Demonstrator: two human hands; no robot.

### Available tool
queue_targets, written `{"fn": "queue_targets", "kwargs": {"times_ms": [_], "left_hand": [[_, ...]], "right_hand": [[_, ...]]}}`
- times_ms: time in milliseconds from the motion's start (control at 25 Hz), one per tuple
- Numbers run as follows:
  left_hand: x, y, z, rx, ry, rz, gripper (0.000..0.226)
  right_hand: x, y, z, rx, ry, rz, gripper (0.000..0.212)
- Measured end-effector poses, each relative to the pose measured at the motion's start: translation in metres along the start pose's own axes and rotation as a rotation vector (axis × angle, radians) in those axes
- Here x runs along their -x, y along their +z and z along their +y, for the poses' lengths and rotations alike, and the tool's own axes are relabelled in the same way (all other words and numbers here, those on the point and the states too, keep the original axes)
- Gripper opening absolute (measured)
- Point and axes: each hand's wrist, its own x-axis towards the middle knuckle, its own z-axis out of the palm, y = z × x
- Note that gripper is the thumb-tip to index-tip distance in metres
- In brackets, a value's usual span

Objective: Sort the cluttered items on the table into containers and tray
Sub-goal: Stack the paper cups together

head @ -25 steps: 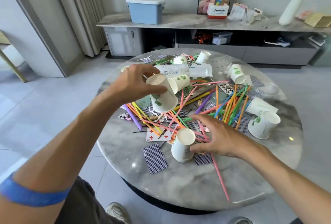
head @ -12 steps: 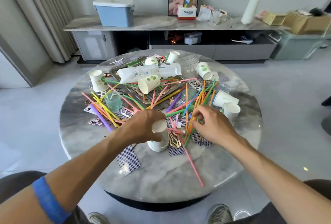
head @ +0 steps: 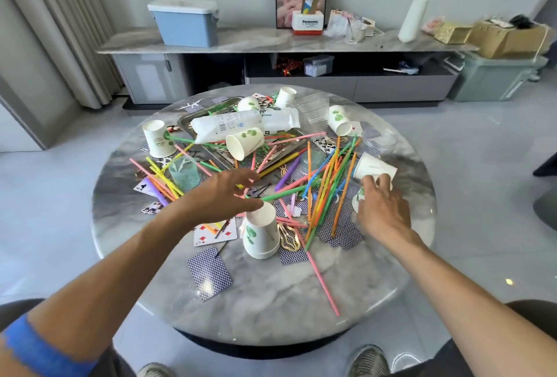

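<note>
A round marble bench [head: 265, 295] seen from above, covered in clutter. The person's left hand [head: 217, 195] hovers over the middle of the bench with fingers spread and relaxed, holding nothing. Just in front of it, nearer the person, a stack of upside-down paper cups [head: 261, 233] stands on the bench beside a red diamond playing card [head: 214, 233] and a gold hair clip [head: 288, 238]. The right hand [head: 381, 206] reaches toward the right side of the bench, its fingers curled onto a paper cup lying on its side [head: 373, 168]; a second cup seems to sit under the palm, though it is mostly hidden. Between the hands lies a loose tangle of coloured straws [head: 324, 183]. Farther back, a metal tray [head: 193, 118] holds a white plastic packet [head: 241, 124] and a tipped cup [head: 242, 144]. An upright cup [head: 157, 138] stands at the far left, near a small clear green cup [head: 184, 170]. A face-down blue card [head: 209, 274] lies near the front edge.
</note>
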Motion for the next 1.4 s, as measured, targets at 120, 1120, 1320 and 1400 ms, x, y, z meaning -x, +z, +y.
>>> {"fn": "queue_targets", "kwargs": {"times_ms": [120,1120,1320,1400], "left_hand": [[0.002,-0.001,-0.004,-0.009,-0.016,0.063,0.048],[0.002,-0.013,-0.030,0.406,-0.299,0.431,0.025],[0.000,-0.013,-0.039,0.368,-0.304,0.452,0.019],[-0.010,-0.010,-0.035,0.409,-0.304,0.464,0.019]], "right_hand": [[-0.002,-0.001,-0.001,-0.102,-0.018,0.109,0.023],[0.048,-0.015,-0.125,-0.308,-0.701,-0.050,0.053],[0.033,-0.004,-0.115,-0.318,-0.676,-0.169,0.091],[0.010,-0.010,-0.101,-0.454,-0.567,-0.126,0.086]]}}
